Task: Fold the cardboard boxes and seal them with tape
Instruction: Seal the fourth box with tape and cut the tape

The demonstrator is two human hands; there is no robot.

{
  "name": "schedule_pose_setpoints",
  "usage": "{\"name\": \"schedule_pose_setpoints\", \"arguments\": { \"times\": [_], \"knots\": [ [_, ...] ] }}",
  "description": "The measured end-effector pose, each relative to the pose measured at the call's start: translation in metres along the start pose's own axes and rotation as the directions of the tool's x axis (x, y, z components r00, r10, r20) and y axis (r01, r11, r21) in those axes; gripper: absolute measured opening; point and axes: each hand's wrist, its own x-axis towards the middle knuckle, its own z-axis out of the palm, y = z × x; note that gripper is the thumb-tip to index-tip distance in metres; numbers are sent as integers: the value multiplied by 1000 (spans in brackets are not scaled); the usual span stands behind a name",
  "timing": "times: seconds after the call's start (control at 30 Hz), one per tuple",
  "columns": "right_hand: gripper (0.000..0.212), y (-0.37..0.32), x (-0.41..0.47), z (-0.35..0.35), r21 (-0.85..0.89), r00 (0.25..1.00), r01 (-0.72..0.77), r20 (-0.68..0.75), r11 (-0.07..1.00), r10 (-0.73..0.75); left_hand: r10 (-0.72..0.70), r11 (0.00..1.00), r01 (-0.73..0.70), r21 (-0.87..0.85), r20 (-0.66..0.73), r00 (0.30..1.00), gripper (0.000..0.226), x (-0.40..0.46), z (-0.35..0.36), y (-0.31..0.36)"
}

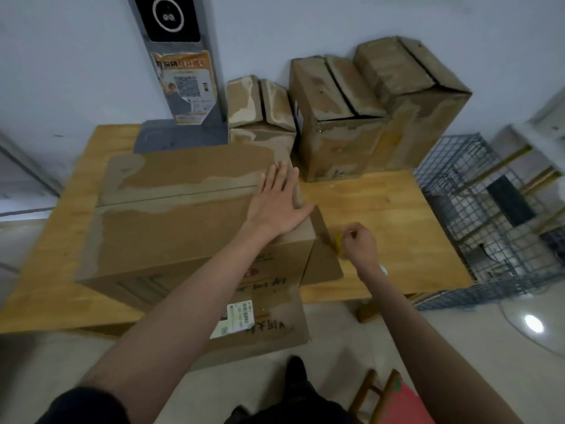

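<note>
A large brown cardboard box (171, 228) lies on the wooden table (382, 209), its top flaps closed along a seam with old tape marks. My left hand (278, 203) presses flat, fingers spread, on the box's right top edge. My right hand (360, 243) is closed on a small yellow tape object (338, 244) at the box's right side flap (324, 258). The roll itself is mostly hidden by my fingers.
Three folded cardboard boxes (336, 117) stand at the back of the table against the wall. A grey stand with a poster (183, 87) rises at the back left. A wire cage (489, 215) sits right of the table. A red stool (400, 402) is near my legs.
</note>
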Motion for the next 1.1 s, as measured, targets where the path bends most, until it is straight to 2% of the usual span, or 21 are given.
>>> {"name": "schedule_pose_setpoints", "arguments": {
  "times": [0.07,0.13,0.27,0.37,0.47,0.53,0.6,0.67,0.77,0.87,0.93,1.03,1.1],
  "knots": [
    [36,43,42,-2,-161,997,-50,47,986,58,6,1000,-5,18,-23,1000,87,2,5,-1],
    [45,78,77,2,-340,990,-39,114,940,82,-1,1000,1,19,-35,999,85,1,5,0],
    [48,118,110,21,-581,966,60,240,812,100,-23,998,27,57,-68,997,85,0,6,2],
    [35,130,117,35,-640,968,34,212,768,134,-29,996,37,82,-100,995,88,0,6,2],
    [37,132,109,40,-526,991,-40,87,850,101,-79,994,88,71,-125,989,91,-1,7,3],
    [44,128,102,35,-354,998,-30,40,935,47,-98,993,107,58,-130,987,91,-1,7,2],
    [41,115,100,25,-194,999,-44,13,980,48,-95,995,99,22,-130,987,89,-1,5,3],
    [38,96,95,13,-14,998,-65,7,998,66,-80,996,74,-48,-140,987,87,-1,1,4],
    [19,55,73,-12,197,999,27,12,980,-30,-59,976,16,-218,-194,979,79,-2,-5,2],
    [11,9,43,-35,295,984,174,-21,940,-175,25,932,-112,-344,-246,969,63,1,-12,1],
    [11,-22,23,-47,338,962,268,-52,902,-266,132,881,-233,-411,-260,957,56,4,-23,6],
    [15,-60,-3,-59,389,935,346,-70,854,-347,325,780,-449,-435,-332,886,51,9,-47,22],
    [16,-78,-18,-61,436,921,376,-78,817,-383,411,724,-544,-424,-367,834,48,10,-60,30]
  ]
}}
